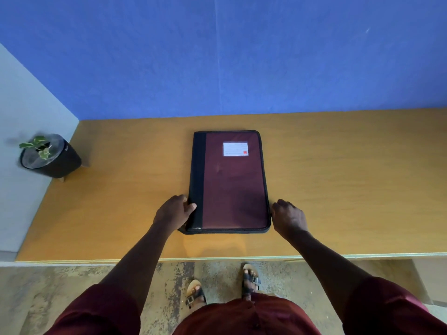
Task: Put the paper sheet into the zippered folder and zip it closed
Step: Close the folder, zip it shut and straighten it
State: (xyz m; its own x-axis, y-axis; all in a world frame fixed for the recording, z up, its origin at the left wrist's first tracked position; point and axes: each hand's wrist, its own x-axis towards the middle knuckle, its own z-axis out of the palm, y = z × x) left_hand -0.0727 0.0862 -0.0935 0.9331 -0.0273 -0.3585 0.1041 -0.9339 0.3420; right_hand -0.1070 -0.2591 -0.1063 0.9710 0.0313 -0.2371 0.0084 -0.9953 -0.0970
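Note:
A maroon zippered folder [232,184] with a black spine strip and a white label lies flat and closed on the wooden table [338,177]. My left hand [175,212] grips its left spine edge near the front corner, with the thumb on top of the black strip. At the right edge near the front corner, my right hand [289,217] has its fingers curled against the zipper side. No paper sheet is in sight.
A small potted plant [49,155] in a black pot stands at the table's far left by the white wall. A blue wall runs behind the table. The table's front edge is just below the folder, and my sandalled feet stand on the floor beneath.

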